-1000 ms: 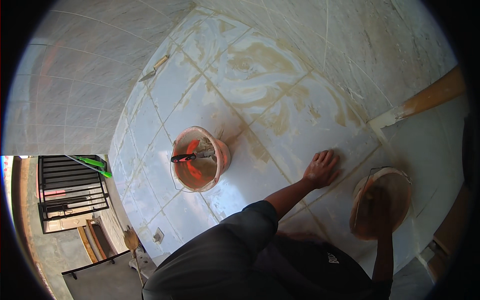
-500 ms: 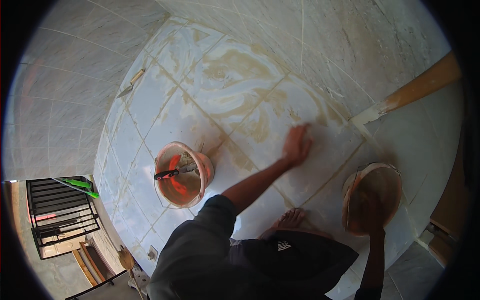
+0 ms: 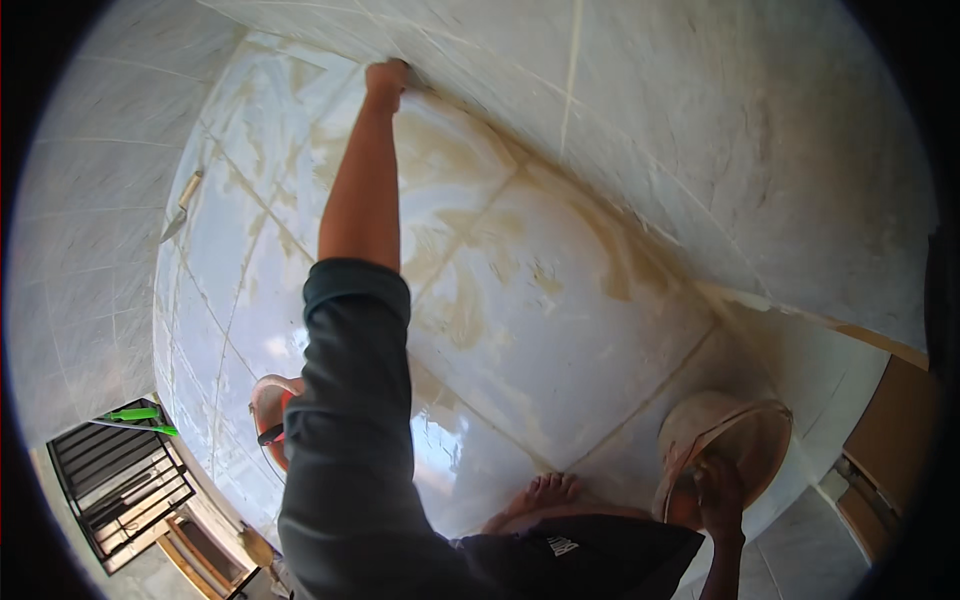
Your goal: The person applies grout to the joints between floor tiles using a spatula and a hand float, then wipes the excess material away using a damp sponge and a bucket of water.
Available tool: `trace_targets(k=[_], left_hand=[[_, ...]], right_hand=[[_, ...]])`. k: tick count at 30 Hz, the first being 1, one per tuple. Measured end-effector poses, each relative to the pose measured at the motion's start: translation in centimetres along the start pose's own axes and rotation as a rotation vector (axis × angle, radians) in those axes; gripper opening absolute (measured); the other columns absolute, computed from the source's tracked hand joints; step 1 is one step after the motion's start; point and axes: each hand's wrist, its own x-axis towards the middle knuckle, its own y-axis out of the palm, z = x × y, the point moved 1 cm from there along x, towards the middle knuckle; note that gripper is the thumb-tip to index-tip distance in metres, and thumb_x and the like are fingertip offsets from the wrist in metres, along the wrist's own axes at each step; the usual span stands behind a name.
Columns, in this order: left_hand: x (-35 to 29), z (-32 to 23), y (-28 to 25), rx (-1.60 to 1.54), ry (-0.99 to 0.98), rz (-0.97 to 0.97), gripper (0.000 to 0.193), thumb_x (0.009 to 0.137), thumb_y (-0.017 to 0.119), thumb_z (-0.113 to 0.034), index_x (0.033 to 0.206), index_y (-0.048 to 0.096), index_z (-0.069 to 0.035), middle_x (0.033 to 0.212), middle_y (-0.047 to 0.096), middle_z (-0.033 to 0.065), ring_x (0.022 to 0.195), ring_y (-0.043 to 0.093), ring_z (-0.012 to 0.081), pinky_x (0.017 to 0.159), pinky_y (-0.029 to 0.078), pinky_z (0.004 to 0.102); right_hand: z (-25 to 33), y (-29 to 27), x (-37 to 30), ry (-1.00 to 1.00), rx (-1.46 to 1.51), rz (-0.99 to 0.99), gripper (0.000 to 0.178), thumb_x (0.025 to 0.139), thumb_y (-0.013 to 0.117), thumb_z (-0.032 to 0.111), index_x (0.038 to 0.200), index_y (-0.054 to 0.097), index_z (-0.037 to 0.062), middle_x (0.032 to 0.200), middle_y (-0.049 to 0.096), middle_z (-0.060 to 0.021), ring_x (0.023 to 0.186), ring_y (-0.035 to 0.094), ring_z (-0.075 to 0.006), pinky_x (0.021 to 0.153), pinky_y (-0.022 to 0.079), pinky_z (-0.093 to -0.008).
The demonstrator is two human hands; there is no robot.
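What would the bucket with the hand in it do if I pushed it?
The bucket might tip if pushed near its rim, because its sides stand up tall. It could slide too, since the floor tiles look shiny. It would probably feel stiff: its round walls aren't sagging.

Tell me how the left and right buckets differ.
The left bucket has a black handle at its rim; the right bucket has the right hand in its mouth. The left sleeve partly hides the left bucket; the right bucket shows more fully. Both are on the tiled floor.
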Motion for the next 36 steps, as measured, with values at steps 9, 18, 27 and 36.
trace_targets(k=[9,18,27,36], left_hand=[[-14.2,2.4,5.1,0.498,0.359,0.254,0.038,0.079,0.059,-0.026,0.107,0.071,-0.002,0.105,0.067,0.0248,0.102,0.063,0.0406,0.093,0.044,0.0530],[-18.7,6.1,4.4,0.400,0.311,0.028,0.062,0.075,0.059,-0.017,0.136,0.056,-0.014,0.128,0.046,0.0248,0.123,0.038,0.0472,0.098,0.036,0.0654],[-11.5,3.8,3.2,0.504,0.083,-0.011,0.067,0.082,0.053,-0.023,0.148,0.042,-0.028,0.143,0.028,0.0215,0.126,0.028,0.0416,0.103,0.029,0.0566],[-11.8,4.6,-1.1,0.549,0.250,-0.131,0.060,0.077,0.057,-0.016,0.136,0.057,-0.024,0.138,0.030,0.0240,0.123,0.029,0.0462,0.101,0.029,0.0622]], right_hand=[[1.2,0.0,2.2,-0.034,-0.009,-0.005,0.019,0.090,0.067,0.015,0.104,0.064,0.0034,0.101,0.065,-0.0146,0.095,0.063,-0.0338,0.085,0.049,-0.0422],[2.9,-0.7,2.4,-0.080,-0.019,0.010,0.017,0.087,0.069,0.011,0.103,0.064,0.0048,0.097,0.063,-0.0134,0.093,0.063,-0.0324,0.082,0.050,-0.0419],[1.8,-0.1,2.9,-0.100,0.001,0.055,0.025,0.087,0.071,0.018,0.107,0.063,0.0054,0.101,0.064,-0.0147,0.095,0.064,-0.0339,0.083,0.050,-0.0426],[1.3,-0.7,1.7,-0.144,0.041,0.017,0.029,0.089,0.071,0.021,0.109,0.060,0.0016,0.099,0.064,-0.0162,0.093,0.063,-0.0344,0.083,0.050,-0.0423]])
